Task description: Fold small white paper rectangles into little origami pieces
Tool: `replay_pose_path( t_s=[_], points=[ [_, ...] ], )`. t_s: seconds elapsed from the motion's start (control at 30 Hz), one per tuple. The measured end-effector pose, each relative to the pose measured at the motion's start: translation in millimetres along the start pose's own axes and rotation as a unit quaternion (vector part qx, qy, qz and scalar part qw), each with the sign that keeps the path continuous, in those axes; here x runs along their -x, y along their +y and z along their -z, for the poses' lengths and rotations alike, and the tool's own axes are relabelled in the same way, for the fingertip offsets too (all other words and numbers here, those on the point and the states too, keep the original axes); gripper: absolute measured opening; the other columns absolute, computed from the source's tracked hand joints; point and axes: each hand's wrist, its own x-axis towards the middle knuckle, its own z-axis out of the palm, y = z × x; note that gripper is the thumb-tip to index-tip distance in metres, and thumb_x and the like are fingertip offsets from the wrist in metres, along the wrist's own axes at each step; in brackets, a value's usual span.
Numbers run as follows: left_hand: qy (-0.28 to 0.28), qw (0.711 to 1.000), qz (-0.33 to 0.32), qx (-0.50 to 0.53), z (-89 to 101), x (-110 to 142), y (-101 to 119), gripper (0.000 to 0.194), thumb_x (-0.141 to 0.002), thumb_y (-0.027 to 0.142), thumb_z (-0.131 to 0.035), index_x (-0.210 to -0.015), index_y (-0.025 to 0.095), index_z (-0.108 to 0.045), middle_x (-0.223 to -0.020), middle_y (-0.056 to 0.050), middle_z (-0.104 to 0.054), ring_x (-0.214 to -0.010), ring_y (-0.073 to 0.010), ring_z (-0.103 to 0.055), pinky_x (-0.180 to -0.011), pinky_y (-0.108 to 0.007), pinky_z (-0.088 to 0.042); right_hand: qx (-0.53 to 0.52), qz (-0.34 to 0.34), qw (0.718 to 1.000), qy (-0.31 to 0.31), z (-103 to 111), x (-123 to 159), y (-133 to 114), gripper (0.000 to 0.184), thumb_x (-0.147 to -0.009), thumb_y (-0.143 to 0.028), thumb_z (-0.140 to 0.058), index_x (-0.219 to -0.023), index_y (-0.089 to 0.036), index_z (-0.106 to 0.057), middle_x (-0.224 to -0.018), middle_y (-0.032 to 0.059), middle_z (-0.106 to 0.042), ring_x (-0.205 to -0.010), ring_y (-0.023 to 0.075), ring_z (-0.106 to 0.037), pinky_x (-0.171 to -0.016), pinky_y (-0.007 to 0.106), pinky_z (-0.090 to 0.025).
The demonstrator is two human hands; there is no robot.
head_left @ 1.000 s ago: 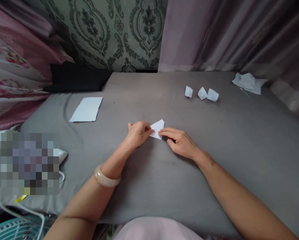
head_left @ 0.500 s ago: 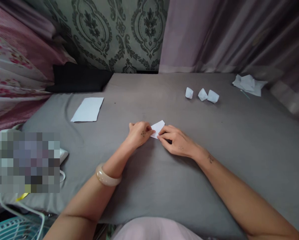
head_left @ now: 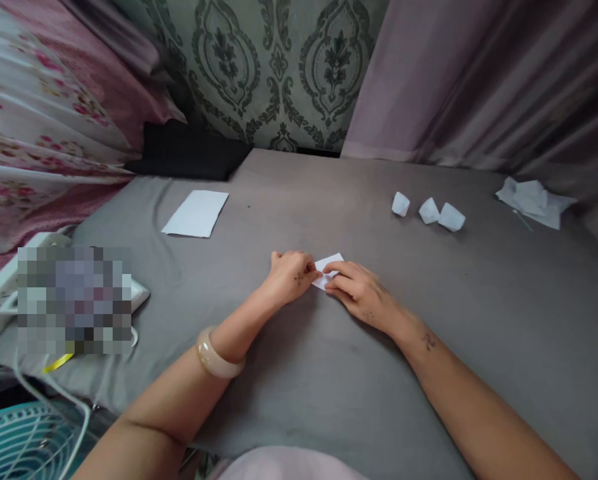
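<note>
A small piece of folded white paper (head_left: 333, 261) lies on the grey cloth in front of me, partly covered by my fingers. My left hand (head_left: 293, 277) pinches its left edge between thumb and fingers. From the right, my right hand (head_left: 361, 293) bends over the same paper, its fingertips pressed on the near part close to my left thumb. The paper's far edge shows above the fingers.
A stack of white paper sheets (head_left: 197, 213) lies to the left. Three folded paper shapes (head_left: 401, 205) stand at the right, with crumpled paper (head_left: 535, 200) farther off. A power strip (head_left: 9, 283), cables and a turquoise fan (head_left: 23, 440) are at the left.
The whole view has swung a little leftward, so things appear farther right. My right hand has shifted over the folded paper, covering more of it; the left hand keeps its pinch.
</note>
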Motion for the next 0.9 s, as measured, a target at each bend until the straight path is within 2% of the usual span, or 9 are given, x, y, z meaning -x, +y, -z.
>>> replay_pose_path(
  t_s=[0.3,0.43,0.5,0.53,0.6,0.63,0.73,0.9],
  points=[
    [-0.006,1.0,-0.011,0.006,0.8,2,-7,0.017,-0.085,0.029,-0.048,-0.083,0.02,-0.063,-0.087,-0.004,-0.066,-0.085,-0.0213,-0.058,-0.079,-0.037,-0.034,0.026,0.002,0.999,-0.018,1,0,-2,0.018,-0.093,-0.022,-0.047,-0.092,-0.022,-0.065,-0.117,0.0052,-0.066,-0.093,0.02,-0.057,-0.081,0.037,-0.048],
    [0.074,0.991,-0.054,-0.094,2.6,19,9,0.023,-0.089,0.025,-0.041,-0.1,0.018,-0.06,-0.102,-0.01,-0.063,-0.095,-0.0247,-0.055,-0.079,-0.038,-0.036,0.03,-0.014,0.999,-0.026,3,0,-5,0.019,-0.092,-0.021,-0.047,-0.088,-0.021,-0.065,-0.116,0.0052,-0.067,-0.087,0.0193,-0.057,-0.078,0.036,-0.049],
    [0.09,0.979,-0.084,-0.162,-4.2,33,21,0.025,-0.09,0.02,-0.037,-0.1,0.016,-0.06,-0.104,-0.012,-0.063,-0.097,-0.0264,-0.055,-0.081,-0.041,-0.037,0.024,-0.011,0.999,-0.025,3,-1,-5,0.019,-0.092,-0.021,-0.047,-0.09,-0.021,-0.066,-0.113,0.0061,-0.068,-0.088,0.0196,-0.057,-0.078,0.037,-0.049],
    [0.081,0.974,-0.106,-0.182,-10.2,41,27,0.026,-0.088,0.016,-0.038,-0.103,0.016,-0.059,-0.107,-0.012,-0.063,-0.098,-0.0266,-0.055,-0.083,-0.041,-0.038,0.019,-0.007,1.0,-0.022,2,-1,-4,0.018,-0.092,-0.021,-0.048,-0.092,-0.021,-0.066,-0.112,0.0065,-0.068,-0.089,0.0198,-0.057,-0.079,0.037,-0.049],
    [0.101,0.966,-0.12,-0.205,-26.0,55,36,0.035,-0.087,0.012,-0.037,-0.118,0.012,-0.053,-0.122,-0.015,-0.059,-0.112,-0.0265,-0.053,-0.094,-0.042,-0.035,0.009,0.003,1.0,-0.014,2,0,-2,0.019,-0.092,-0.02,-0.048,-0.099,-0.021,-0.066,-0.113,0.0069,-0.068,-0.091,0.0201,-0.058,-0.081,0.038,-0.049],
    [0.111,0.962,-0.118,-0.218,-34.6,60,38,0.04,-0.088,0.013,-0.036,-0.126,0.01,-0.047,-0.132,-0.017,-0.053,-0.121,-0.0275,-0.048,-0.1,-0.043,-0.032,0.006,0.006,1.0,-0.009,1,0,-1,0.021,-0.092,-0.019,-0.048,-0.101,-0.022,-0.066,-0.114,0.0069,-0.068,-0.092,0.0202,-0.058,-0.082,0.038,-0.049],
    [0.134,0.957,-0.105,-0.235,-55.0,69,38,0.046,-0.095,0.022,-0.027,-0.136,0.003,-0.036,-0.139,-0.02,-0.047,-0.132,-0.0284,-0.04,-0.11,-0.046,-0.023,0.009,0.008,1.0,-0.007,0,0,-1,0.022,-0.091,-0.018,-0.047,-0.101,-0.022,-0.067,-0.116,0.0067,-0.067,-0.092,0.0205,-0.058,-0.083,0.039,-0.049],
    [0.119,0.965,-0.104,-0.211,-59.6,71,34,0.056,-0.097,0.032,-0.021,-0.139,-0.003,-0.032,-0.143,-0.023,-0.039,-0.137,-0.0299,-0.031,-0.114,-0.046,-0.018,0.018,0.006,1.0,-0.009,1,-1,-3,0.02,-0.091,-0.016,-0.047,-0.095,-0.022,-0.066,-0.117,0.0044,-0.067,-0.091,0.0208,-0.058,-0.083,0.039,-0.049]
  ],
)
